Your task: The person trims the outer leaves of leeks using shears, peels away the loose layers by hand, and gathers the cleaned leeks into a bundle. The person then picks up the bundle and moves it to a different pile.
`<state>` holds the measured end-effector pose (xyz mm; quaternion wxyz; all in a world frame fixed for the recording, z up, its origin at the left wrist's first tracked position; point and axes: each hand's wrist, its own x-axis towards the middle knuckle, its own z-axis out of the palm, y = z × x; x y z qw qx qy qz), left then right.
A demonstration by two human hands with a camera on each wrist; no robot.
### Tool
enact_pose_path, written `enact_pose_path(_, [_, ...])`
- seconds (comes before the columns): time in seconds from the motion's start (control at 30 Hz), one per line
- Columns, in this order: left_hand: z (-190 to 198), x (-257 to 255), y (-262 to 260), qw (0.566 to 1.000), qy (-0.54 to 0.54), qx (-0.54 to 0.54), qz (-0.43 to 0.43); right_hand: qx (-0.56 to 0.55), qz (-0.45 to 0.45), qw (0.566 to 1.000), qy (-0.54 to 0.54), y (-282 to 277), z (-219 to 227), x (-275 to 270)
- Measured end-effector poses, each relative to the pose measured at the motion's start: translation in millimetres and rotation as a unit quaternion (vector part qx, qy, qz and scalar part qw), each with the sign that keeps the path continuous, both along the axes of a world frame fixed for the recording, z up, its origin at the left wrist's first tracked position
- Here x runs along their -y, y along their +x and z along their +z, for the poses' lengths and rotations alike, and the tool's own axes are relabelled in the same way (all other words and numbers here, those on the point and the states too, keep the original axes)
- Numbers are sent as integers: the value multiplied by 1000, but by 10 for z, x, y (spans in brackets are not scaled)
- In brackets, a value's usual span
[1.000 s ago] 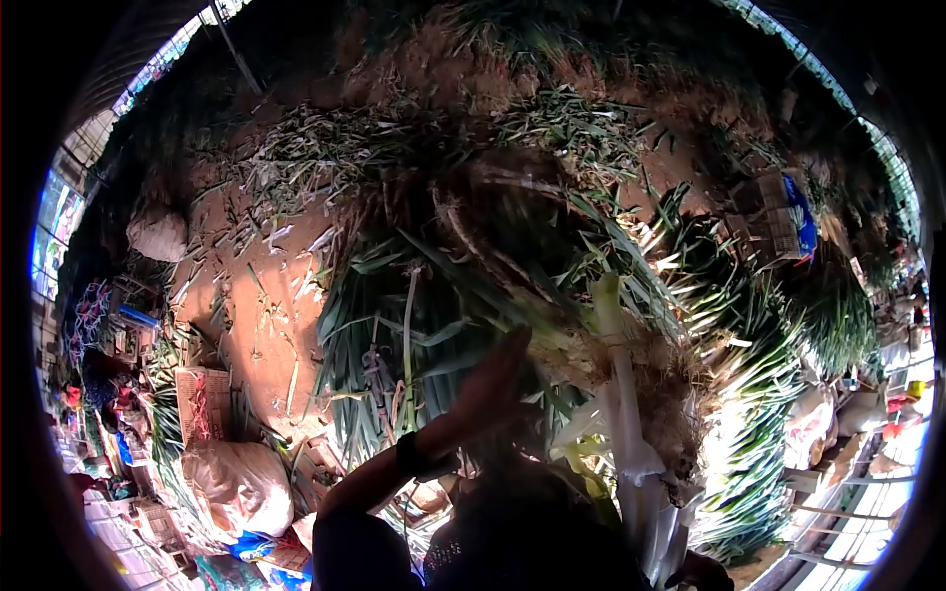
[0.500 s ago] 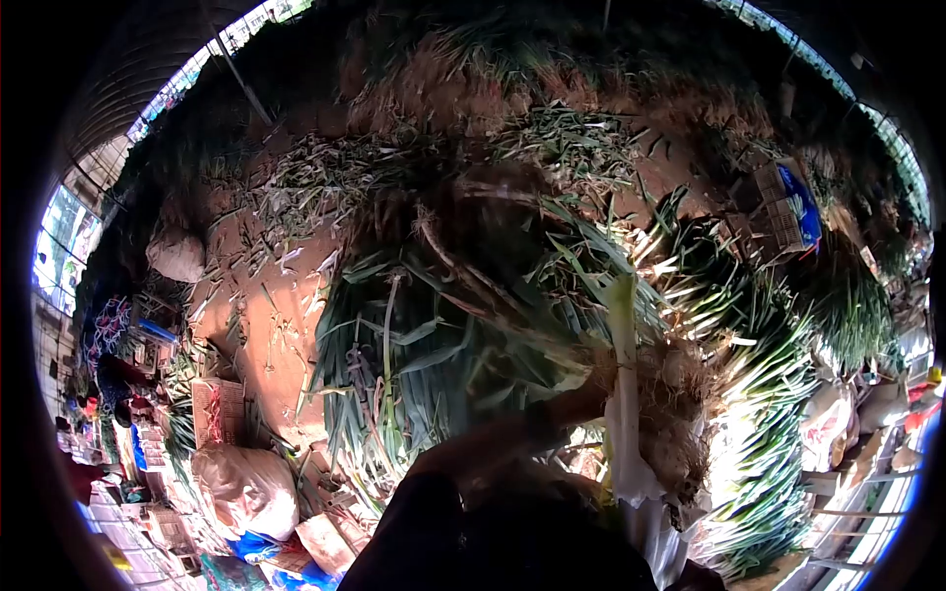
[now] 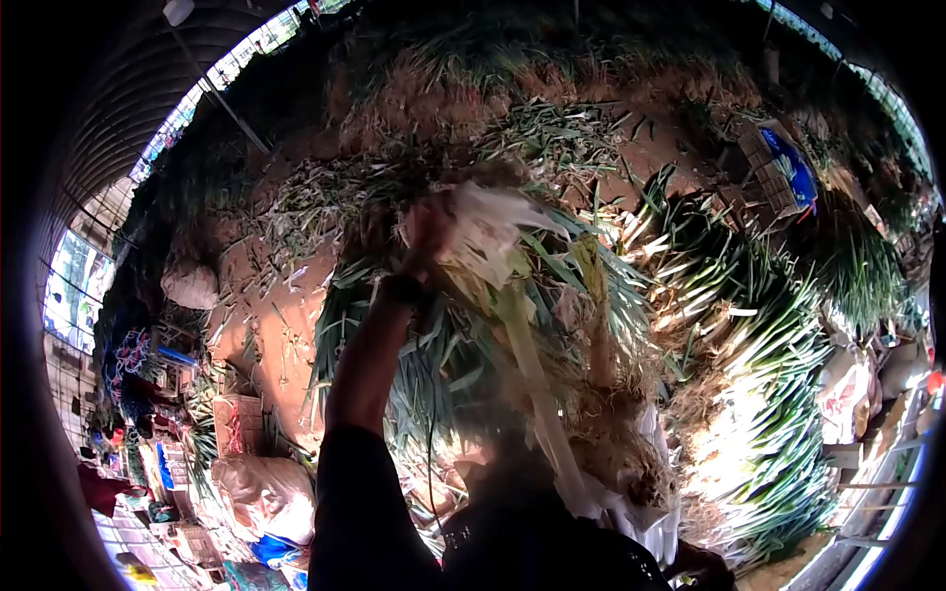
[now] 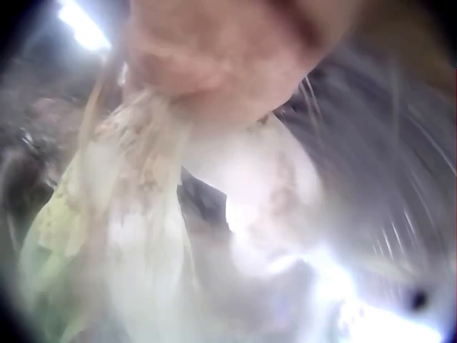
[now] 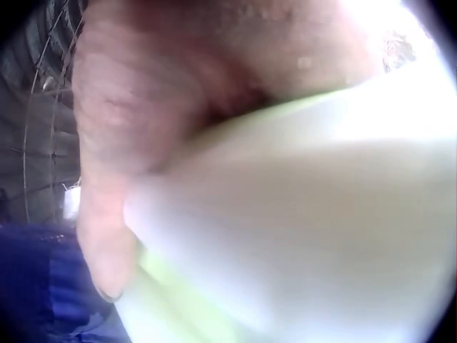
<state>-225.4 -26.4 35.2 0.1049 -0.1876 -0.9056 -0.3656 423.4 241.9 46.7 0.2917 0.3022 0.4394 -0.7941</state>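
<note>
The left hand (image 3: 431,229), with a black band (image 3: 402,289) at its wrist, grasps thin whitish leek peelings (image 3: 498,222) stained with soil, above a heap of long dark-green leaves (image 3: 443,384). From them a long pale-green strip (image 3: 535,384) runs down toward the lower edge. There, the right hand (image 5: 157,107) grips a thick, smooth white leek stalk (image 5: 307,214). Brown fibrous roots (image 3: 616,433) are near it, and many white-and-green leeks (image 3: 774,433) lie at the right.

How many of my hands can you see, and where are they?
2. Your left hand is out front, gripping pale green-onion leaves; your right hand holds white stalks low in the head view, partly hidden in shadow.
</note>
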Motion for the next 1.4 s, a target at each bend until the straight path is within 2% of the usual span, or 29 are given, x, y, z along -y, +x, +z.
enact_pose_path(0.07, [1216, 691, 186, 969, -94, -194, 121, -1, -10, 1000, -4, 117, 14, -73])
enact_pose_path(0.1, [1628, 883, 225, 983, -39, -56, 172, -1, -17, 1000, -4, 158, 34, -105])
enact_pose_path(0.13, [1926, 1000, 170, 989, 32, -94, 114, 1, -21, 1000, -4, 216, 47, -123])
enact_pose_path(0.17, [2037, 1101, 249, 984, 122, -91, 92, 3, -26, 1000, -2, 249, 71, -139])
enact_pose_path(0.2, [2430, 941, 528, 976, 70, -27, 205, 4, -29, 1000, 2, 297, 99, -159])
enact_pose_path(0.23, [2255, 1289, 305, 985, 130, -113, 23, 11, -37, 999, 5, 326, 118, -118])
enact_pose_path(0.3, [2312, 1326, 93, 972, 235, -21, 12, 16, -50, 999, 14, 404, 205, -94])
enact_pose_path(0.33, [2372, 1259, 104, 970, 243, 8, -3, 23, -62, 998, 18, 485, 205, -55])
enact_pose_path(0.4, [2319, 977, 298, 972, 215, 67, -72, 32, -84, 996, 25, 632, 293, 38])
enact_pose_path(0.47, [2054, 534, 645, 957, 176, 153, -173, 44, -116, 992, 34, 743, 392, 222])
enact_pose_path(0.53, [1433, -74, 1194, 903, 115, 245, -332, 53, -151, 986, 41, 827, 498, 431])
enact_pose_path(0.6, [859, -591, 1756, 832, 82, 297, -460, 61, -179, 981, 48, 892, 599, 627])
enact_pose_path(0.67, [375, -1089, 2314, 760, 68, 336, -553, 66, -208, 974, 55, 940, 681, 821])
enact_pose_path(0.73, [91, -1504, 2807, 698, 54, 364, -614, 75, -235, 967, 58, 981, 760, 1029])
enact_pose_path(0.83, [-169, -1756, 3324, 630, 29, 385, -674, 84, -273, 956, 60, 1003, 832, 1316])
enact_pose_path(0.9, [-270, -1750, 3566, 591, 13, 390, -706, 86, -297, 949, 62, 1033, 889, 1463])
enact_pose_path(1.07, [-290, -1602, 3925, 512, -12, 396, -762, 81, -331, 938, 60, 1045, 911, 1714])
enact_pose_path(1.17, [-237, -1388, 3793, 470, -24, 407, -782, 79, -340, 935, 61, 1078, 923, 1803])
enact_pose_path(1.27, [-31, -1028, 3398, 437, -26, 411, -800, 73, -340, 936, 57, 982, 854, 1787])
enact_pose_path(1.33, [249, -814, 3039, 449, 7, 402, -798, 68, -333, 939, 55, 959, 824, 1759])
enact_pose_path(1.37, [430, -762, 2871, 477, 46, 391, -786, 67, -331, 940, 53, 953, 807, 1743])
enact_pose_path(1.4, [625, -713, 2724, 524, 107, 368, -761, 64, -326, 942, 52, 928, 791, 1718])
